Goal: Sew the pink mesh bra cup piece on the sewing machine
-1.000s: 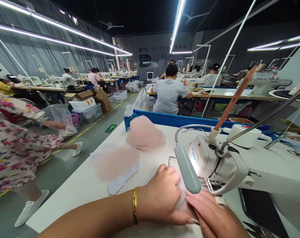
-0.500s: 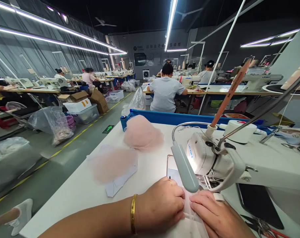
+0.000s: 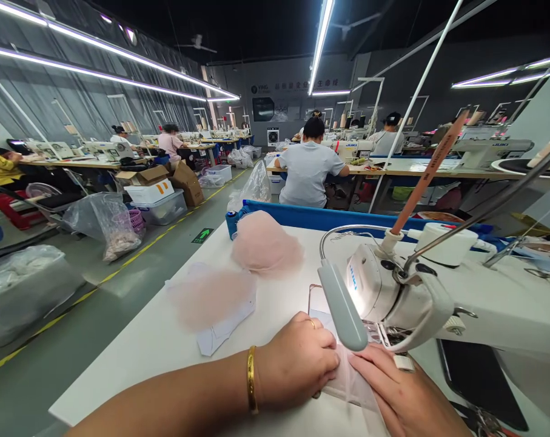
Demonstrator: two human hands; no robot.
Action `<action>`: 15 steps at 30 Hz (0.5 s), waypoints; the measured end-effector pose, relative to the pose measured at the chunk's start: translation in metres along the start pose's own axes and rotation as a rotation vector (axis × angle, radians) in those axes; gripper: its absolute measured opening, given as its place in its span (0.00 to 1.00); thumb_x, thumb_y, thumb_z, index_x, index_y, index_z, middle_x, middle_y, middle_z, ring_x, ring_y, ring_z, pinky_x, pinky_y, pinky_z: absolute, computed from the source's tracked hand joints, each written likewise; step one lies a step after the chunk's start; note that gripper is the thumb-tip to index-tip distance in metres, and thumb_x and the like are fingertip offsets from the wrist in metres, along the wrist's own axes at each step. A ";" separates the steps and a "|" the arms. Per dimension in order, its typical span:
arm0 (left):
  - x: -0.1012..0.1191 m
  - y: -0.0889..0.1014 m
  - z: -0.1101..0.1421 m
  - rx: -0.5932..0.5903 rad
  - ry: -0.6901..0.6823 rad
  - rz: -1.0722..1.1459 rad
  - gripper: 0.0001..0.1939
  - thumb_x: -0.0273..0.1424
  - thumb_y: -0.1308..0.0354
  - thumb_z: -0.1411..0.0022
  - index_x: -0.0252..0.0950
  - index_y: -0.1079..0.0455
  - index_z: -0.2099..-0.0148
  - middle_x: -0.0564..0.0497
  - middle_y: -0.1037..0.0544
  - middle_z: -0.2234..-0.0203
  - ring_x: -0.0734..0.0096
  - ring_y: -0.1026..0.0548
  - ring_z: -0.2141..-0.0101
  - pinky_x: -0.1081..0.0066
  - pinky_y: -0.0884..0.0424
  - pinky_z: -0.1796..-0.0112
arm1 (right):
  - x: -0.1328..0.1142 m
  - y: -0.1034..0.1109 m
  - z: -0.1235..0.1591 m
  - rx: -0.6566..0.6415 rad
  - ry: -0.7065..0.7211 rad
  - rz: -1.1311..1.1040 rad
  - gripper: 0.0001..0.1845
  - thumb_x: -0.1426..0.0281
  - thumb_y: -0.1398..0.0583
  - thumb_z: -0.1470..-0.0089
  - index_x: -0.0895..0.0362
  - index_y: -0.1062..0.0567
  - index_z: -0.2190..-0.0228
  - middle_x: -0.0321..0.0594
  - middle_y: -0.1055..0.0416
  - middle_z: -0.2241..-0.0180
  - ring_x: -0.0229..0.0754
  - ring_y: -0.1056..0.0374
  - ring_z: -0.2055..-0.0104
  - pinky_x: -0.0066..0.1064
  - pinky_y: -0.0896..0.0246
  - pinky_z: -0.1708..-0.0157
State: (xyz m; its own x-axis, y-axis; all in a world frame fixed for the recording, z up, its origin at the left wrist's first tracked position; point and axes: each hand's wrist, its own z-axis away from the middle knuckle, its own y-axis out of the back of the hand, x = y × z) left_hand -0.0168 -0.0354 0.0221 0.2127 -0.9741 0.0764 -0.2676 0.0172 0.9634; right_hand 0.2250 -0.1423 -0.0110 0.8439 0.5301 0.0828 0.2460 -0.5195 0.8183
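A strip of sheer pale pink fabric lies on the machine bed in front of the white sewing machine. My left hand is closed at the fabric's left side, its fingers curled and fingertips pressed together on the cloth. On the other side, my right hand rests with outstretched fingers flat on the fabric; its thumb is hidden. The fingertips of both hands are close together, just below the grey lamp head. That lamp and the machine head hide most of the needle area.
Two heaps of pink tulle lie on the white table, one over white paper pieces. A black phone and partly visible scissors are at the right. Ahead sits a co-worker at another machine.
The view has shifted slightly, and the shoe at the lower left has gone out of sight. Both hands keep nearly the same place; the fabric between them lies a little differently.
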 end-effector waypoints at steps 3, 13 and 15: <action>-0.006 -0.002 -0.002 0.014 0.010 -0.020 0.11 0.36 0.43 0.28 0.38 0.28 0.64 0.50 0.23 0.65 0.62 0.30 0.63 0.59 0.38 0.60 | 0.005 -0.007 0.010 -0.091 -0.030 0.028 0.25 0.79 0.47 0.39 0.54 0.22 0.45 0.45 0.19 0.51 0.47 0.21 0.58 0.33 0.22 0.62; -0.005 -0.003 -0.002 0.055 -0.035 0.022 0.08 0.31 0.42 0.30 0.38 0.29 0.65 0.52 0.21 0.62 0.64 0.29 0.62 0.57 0.37 0.55 | 0.001 0.005 -0.003 0.068 0.010 0.071 0.23 0.79 0.48 0.39 0.55 0.20 0.49 0.46 0.17 0.54 0.49 0.20 0.59 0.35 0.21 0.62; 0.000 -0.002 0.002 0.038 -0.073 0.053 0.08 0.28 0.40 0.33 0.38 0.31 0.68 0.53 0.22 0.65 0.65 0.31 0.65 0.57 0.38 0.58 | -0.002 0.012 -0.008 0.033 0.116 0.019 0.23 0.80 0.47 0.41 0.55 0.20 0.50 0.40 0.16 0.54 0.46 0.20 0.57 0.33 0.22 0.59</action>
State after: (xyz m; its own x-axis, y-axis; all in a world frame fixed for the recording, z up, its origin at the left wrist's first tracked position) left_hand -0.0180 -0.0359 0.0198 0.1288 -0.9859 0.1064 -0.3119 0.0616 0.9481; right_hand 0.2222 -0.1443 0.0030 0.7880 0.5930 0.1655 0.2473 -0.5509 0.7971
